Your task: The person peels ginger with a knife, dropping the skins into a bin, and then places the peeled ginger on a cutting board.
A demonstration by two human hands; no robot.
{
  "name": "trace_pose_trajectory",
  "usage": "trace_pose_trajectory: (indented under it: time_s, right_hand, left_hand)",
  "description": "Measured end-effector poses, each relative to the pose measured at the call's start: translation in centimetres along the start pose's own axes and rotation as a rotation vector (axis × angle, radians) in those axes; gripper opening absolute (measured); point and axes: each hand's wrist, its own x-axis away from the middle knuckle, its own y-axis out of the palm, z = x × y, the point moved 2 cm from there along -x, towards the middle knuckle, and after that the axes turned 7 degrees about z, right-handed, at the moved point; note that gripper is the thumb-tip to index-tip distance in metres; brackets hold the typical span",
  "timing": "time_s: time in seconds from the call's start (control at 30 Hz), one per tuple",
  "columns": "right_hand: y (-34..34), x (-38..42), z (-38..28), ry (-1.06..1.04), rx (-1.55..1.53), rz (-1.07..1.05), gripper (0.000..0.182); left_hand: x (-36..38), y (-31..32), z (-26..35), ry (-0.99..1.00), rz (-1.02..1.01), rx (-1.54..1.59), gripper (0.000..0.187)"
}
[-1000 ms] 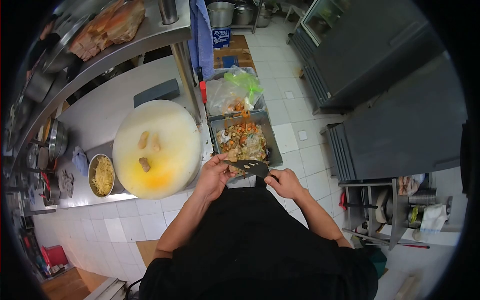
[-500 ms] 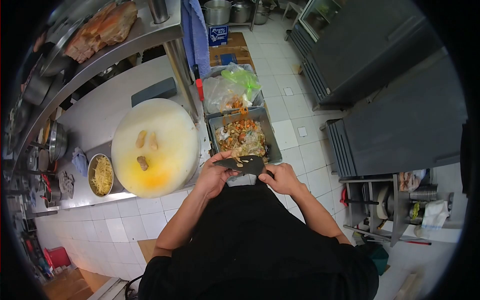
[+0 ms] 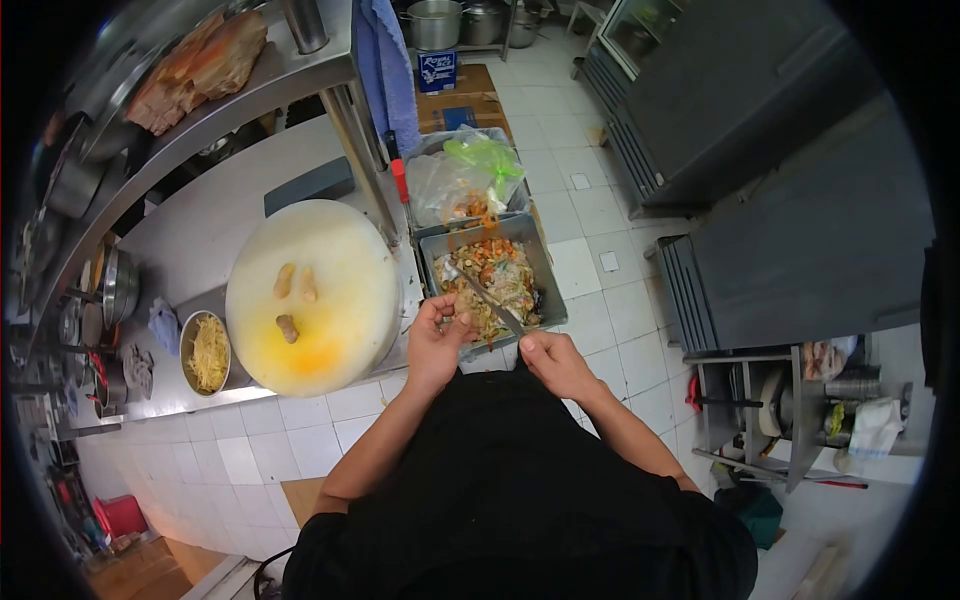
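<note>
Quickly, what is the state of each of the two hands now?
Left hand: partly curled; whether it holds anything cannot be told.
Right hand: closed, holding the knife.

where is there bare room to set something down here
Bare metal counter lies between the dark grey block, the round board and the yellow shreds. The board is also bare right of its three brownish pieces. Crowded: over the scrap-filled bin, with the left hand, right hand and knife.
</note>
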Motion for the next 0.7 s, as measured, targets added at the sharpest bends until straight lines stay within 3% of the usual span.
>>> trace_pose_trajectory:
  time_s: [0.17, 0.4, 0.47, 0.5, 0.57, 0.63, 0.7]
  right_hand:
    - [0.9, 0.1, -0.9, 0.009, 0.062, -0.011, 0.058]
    - [0.7, 0.2, -2.2, -0.054, 0.278, 0.013, 0.053]
    - [0.5, 0.4, -3.4, -0.110, 0.288, 0.007, 0.052]
    - [0.5, 0.4, -3.9, -0.167, 0.298, 0.002, 0.052]
    - [0.7, 0.5, -4.2, -0.220, 0.306, 0.015, 0.047]
    - [0.9, 0.4, -4.5, -0.275, 0.315, 0.029, 0.043]
    - [0.9, 0.4, -4.7, -0.275, 0.328, 0.028, 0.044]
  left_hand:
    - [-0.5, 0.1, -1.2, 0.262, -0.029, 0.052, 0.027]
    - [0.1, -0.3, -0.3, 0.247, -0.017, 0.004, 0.022]
    - [0.2, -0.9, -0.4, 0.408, 0.092, -0.298, 0.021]
    - [0.3, -0.7, 0.1, 0.408, 0.089, -0.298, 0.021]
    - [1.0, -0.4, 1.4, 0.637, 0.151, -0.551, 0.022]
    - [1.1, -0.5, 1.6, 0.656, 0.164, -0.596, 0.024]
    - [1.0, -0.6, 1.8, 0.793, 0.131, -0.662, 0.025]
